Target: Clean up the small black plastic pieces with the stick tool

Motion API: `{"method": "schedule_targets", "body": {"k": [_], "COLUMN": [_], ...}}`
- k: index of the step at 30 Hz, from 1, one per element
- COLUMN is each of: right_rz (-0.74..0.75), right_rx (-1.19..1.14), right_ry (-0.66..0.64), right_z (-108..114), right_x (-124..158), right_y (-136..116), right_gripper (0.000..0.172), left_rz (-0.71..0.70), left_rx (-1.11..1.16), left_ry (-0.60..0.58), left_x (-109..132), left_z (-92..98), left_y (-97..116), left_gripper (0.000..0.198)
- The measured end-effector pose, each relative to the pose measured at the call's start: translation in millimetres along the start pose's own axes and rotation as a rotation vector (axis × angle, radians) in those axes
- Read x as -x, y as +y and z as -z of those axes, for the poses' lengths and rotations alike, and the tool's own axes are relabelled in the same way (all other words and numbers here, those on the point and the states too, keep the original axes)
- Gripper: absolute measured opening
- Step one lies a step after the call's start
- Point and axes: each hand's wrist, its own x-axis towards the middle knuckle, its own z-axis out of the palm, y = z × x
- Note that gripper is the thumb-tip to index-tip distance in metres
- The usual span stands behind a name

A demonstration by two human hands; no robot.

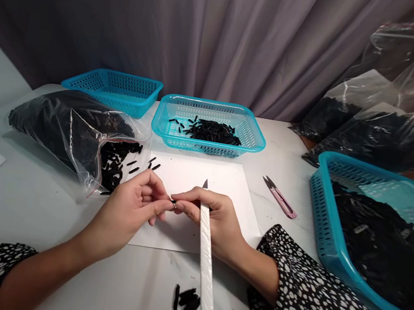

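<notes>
My left hand (127, 211) pinches one end of a small black strip (173, 202) between thumb and fingers. The thumb and forefinger of my right hand (225, 223) close on its other end. A knife (205, 265) also rests in my right hand, its white wrapped handle pointing towards me and its short dark blade tip pointing away. Below both hands lies a white sheet of paper (223, 174). Several black pieces (187, 300) are heaped on the table by the handle's end. How the fingertips meet the strip is partly hidden.
An opened plastic bag (68, 125) of black pieces lies at left, some spilled out. Behind are two blue baskets (160, 130) (146, 108), one holding black pieces. Pink thread snips (281, 200) lie at right, near a fuller blue basket (320, 212) and plastic bags (383, 131).
</notes>
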Motion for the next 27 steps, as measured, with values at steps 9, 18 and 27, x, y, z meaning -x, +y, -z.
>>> {"method": "schedule_targets", "body": {"k": [9, 18, 27], "right_rz": [-0.145, -0.210, -0.194], "right_rx": [-0.165, -0.154, -0.142], "right_ry": [0.006, 0.041, 0.026], "right_z": [-0.6, 1.3, -0.4], "right_x": [0.7, 2.8, 2.8], "right_y": [-5.3, -6.4, -10.1], "right_gripper": [0.014, 0.019, 0.021], "left_rz": [0.087, 0.128, 0.102], "left_rx": [0.146, 0.041, 0.072], "left_ry": [-0.086, -0.077, -0.076], "left_x": [0.4, 3.1, 4.8], "left_z": [7.5, 8.2, 6.2], "left_y": [3.8, 7.5, 4.5], "left_gripper": [0.015, 0.016, 0.006]}}
